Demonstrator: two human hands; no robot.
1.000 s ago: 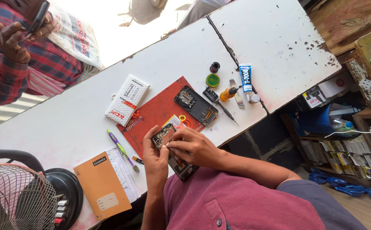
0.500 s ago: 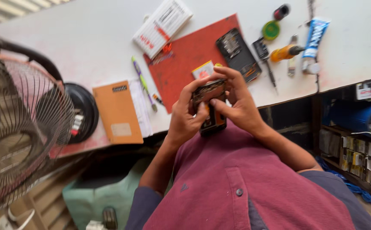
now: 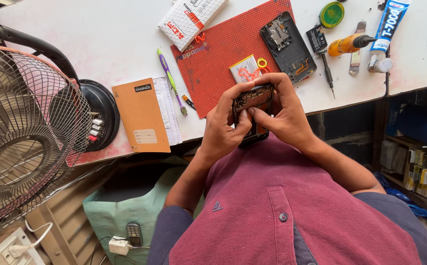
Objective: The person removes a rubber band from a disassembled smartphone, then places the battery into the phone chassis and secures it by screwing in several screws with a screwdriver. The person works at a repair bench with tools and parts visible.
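Note:
Both of my hands hold an opened mobile phone with its circuit board bare, close to my chest at the table's front edge. My left hand grips its left side, thumb on the board. My right hand wraps the right side, thumb pressing near the middle. Just beyond my fingers, on a red work mat, lie a small flat battery and a second phone's open back frame.
An orange-handled screwdriver, a glue tube, a green round tin and a metal pry tool lie at the right. An orange notebook, a pen and a white box lie left of the mat. A table fan stands far left.
The view has swung and drawn closer to the table; my hands keep hold of the opened phone, now slightly nearer the mat. A person seen at the table's far side a second ago is out of view.

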